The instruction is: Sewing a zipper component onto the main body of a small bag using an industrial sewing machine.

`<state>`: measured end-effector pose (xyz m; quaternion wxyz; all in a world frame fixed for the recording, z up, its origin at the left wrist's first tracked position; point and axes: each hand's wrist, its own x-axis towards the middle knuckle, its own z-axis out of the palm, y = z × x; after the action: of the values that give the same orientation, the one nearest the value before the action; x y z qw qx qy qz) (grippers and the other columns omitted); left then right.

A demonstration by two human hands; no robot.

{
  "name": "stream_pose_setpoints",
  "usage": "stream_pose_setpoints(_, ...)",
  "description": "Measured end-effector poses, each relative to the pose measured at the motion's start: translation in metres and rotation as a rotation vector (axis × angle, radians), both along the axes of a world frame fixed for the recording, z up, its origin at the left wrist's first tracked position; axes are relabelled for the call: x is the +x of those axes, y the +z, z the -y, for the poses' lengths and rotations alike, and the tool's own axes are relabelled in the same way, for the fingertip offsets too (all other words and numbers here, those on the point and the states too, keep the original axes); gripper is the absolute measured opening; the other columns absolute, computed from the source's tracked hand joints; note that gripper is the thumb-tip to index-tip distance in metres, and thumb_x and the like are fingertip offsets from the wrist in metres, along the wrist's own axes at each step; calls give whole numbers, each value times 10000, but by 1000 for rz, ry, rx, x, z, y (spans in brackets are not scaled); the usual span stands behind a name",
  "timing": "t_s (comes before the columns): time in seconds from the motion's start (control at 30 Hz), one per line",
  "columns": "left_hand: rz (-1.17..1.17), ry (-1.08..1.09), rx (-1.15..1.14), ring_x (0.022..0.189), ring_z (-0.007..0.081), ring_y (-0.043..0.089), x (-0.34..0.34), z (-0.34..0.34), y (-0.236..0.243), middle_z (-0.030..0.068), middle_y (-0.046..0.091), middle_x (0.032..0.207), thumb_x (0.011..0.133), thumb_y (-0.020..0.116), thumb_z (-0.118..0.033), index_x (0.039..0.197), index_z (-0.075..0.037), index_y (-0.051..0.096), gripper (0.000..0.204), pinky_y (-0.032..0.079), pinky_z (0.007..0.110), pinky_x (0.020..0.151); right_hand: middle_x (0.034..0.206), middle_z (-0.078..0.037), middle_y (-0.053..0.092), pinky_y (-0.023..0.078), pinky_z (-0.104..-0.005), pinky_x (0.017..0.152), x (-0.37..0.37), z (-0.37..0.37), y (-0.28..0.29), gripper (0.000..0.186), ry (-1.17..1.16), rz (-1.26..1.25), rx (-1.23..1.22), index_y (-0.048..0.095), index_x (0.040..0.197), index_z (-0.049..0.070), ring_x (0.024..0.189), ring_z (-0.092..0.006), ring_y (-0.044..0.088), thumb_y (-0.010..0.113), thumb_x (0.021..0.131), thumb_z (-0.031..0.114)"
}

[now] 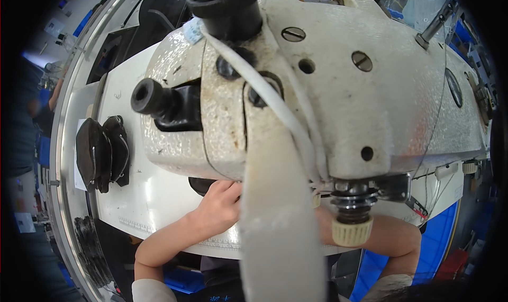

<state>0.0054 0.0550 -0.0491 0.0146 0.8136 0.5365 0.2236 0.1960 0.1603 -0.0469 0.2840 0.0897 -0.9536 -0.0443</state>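
Observation:
A cream sewing machine head fills the upper middle, close to the camera, with a blurred pale strap running down its front. My left hand is under the machine's left end, fingers curled beside a dark piece; what they grip is hidden. My right forearm comes in behind a cream tension knob; my right hand is hidden by the machine and strap. A stack of dark brown, curved pieces lies at the left of the white table.
A metal rail runs along the left. Beyond it, a co-worker's arm shows. Blue plastic lies below the table on the right, with a small red-handled tool at the table's right.

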Motion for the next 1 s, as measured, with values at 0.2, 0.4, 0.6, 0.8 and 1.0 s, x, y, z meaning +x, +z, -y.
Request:
stream_pose_setpoints(0.2, 21, 28, -122, 758, 244, 526, 4, -4, 8, 94, 575, 961, 578, 665, -79, 961, -27, 622, 389, 442, 327, 653, 821, -116, 632, 425, -246, 586, 1, 4, 4, 287, -62, 9, 32, 643, 798, -29, 723, -188, 568, 566, 599, 162)
stream_pose_setpoints(0.4, 123, 40, -169, 797, 276, 592, -3, -21, 8, 109, 604, 897, 621, 711, -81, 977, -26, 618, 372, 483, 374, 731, 762, -95, 599, 429, -250, 570, -8, -2, -1, 146, -197, -65, 63, 552, 644, 34, 692, -185, 555, 565, 566, 157)
stream_pose_setpoints(0.6, 68, 82, -103, 782, 296, 589, -12, -29, 0, 117, 602, 882, 643, 700, -73, 963, -29, 624, 332, 476, 368, 684, 689, -32, 533, 413, -290, 548, -16, -11, -11, 148, -236, -104, -137, 545, 667, 112, 601, -169, 508, 573, 525, 146)
stream_pose_setpoints(0.8, -64, 111, 187, 727, 244, 554, -6, -20, -7, 93, 555, 871, 626, 678, -60, 940, -48, 615, 320, 447, 325, 601, 753, -107, 576, 443, -382, 616, -15, -21, -50, 161, -358, -132, -814, 623, 737, 13, 722, -300, 570, 625, 610, 111)
stream_pose_setpoints(1.0, -178, 165, 235, 620, 159, 503, -10, -11, -10, 55, 497, 792, 610, 581, -38, 930, -66, 612, 322, 409, 253, 502, 888, -148, 583, 457, -435, 694, -20, -27, -51, 384, -289, -46, -400, 583, 940, -22, 767, -338, 567, 634, 596, 142)
